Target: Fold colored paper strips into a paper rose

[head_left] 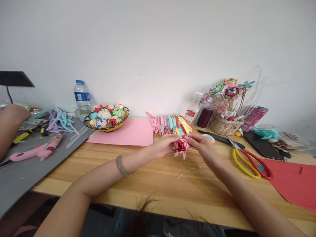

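A pink paper flower with a dark red centre [182, 145] is held up over the wooden table between my two hands. My left hand [166, 144] grips its left side, fingers closed around the edge. On the other side, my right hand [200, 142] pinches the upper right petals between thumb and fingers. Pointed pink petal tips hang below the bloom. A thin piece of string [190, 170] lies on the table just beneath it. Behind my hands sits a row of folded paper strips [170, 124] in pink, blue and yellow.
Scissors [247, 161] and red paper [293, 184] lie at right, near a black phone [262, 144]. A flower basket [225, 125] and purple thread spool [204, 118] stand behind. Left are pink paper [130, 133], a bowl of paper flowers [108, 128], a glue gun [39, 151] and a co-worker's hand [16, 113].
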`<state>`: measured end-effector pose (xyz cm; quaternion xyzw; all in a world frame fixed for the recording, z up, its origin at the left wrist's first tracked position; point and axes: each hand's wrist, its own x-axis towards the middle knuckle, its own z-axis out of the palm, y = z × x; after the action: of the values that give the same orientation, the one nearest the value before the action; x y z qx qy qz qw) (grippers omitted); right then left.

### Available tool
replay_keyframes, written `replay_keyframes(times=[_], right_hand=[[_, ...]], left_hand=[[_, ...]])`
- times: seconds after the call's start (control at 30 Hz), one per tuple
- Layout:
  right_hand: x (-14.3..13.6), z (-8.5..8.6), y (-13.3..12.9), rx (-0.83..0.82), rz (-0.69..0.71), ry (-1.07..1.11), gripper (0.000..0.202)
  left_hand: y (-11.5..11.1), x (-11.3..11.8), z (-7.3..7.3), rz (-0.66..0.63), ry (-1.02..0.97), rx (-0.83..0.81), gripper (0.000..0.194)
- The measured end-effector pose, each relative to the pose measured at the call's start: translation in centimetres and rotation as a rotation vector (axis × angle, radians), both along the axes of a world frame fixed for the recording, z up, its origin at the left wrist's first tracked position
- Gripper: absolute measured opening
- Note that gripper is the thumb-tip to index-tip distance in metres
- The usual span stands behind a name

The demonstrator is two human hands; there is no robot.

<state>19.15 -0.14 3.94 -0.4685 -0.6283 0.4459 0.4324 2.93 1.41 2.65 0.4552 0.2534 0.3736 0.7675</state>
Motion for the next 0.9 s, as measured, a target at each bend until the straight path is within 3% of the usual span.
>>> replay_keyframes(times=[0.13,0.37,0.6,0.9], right_hand=[[0.18,-0.31,0.43,-0.048,0.072,-0.025,0.039],[0.39,-0.44,0.79,-0.020,-0.036,-0.066,0.041],[0.35,-0.67,0.93,-0.035,-0.037,-0.023,0.041],[0.14,-0.87,0.79,0.080,-0.074,-0.206,0.042]], left_hand=[[0.01,0.05,0.03,0.068,0.059,-0.036,0.029],[-0.06,-0.01,0.13,0.077,0.108,-0.018,0.027],[-0.25,-0.07,0.40,0.088,0.157,0.011,0.028],[-0.36,-0.15,0.59,0.093,0.240,0.007,0.020]])
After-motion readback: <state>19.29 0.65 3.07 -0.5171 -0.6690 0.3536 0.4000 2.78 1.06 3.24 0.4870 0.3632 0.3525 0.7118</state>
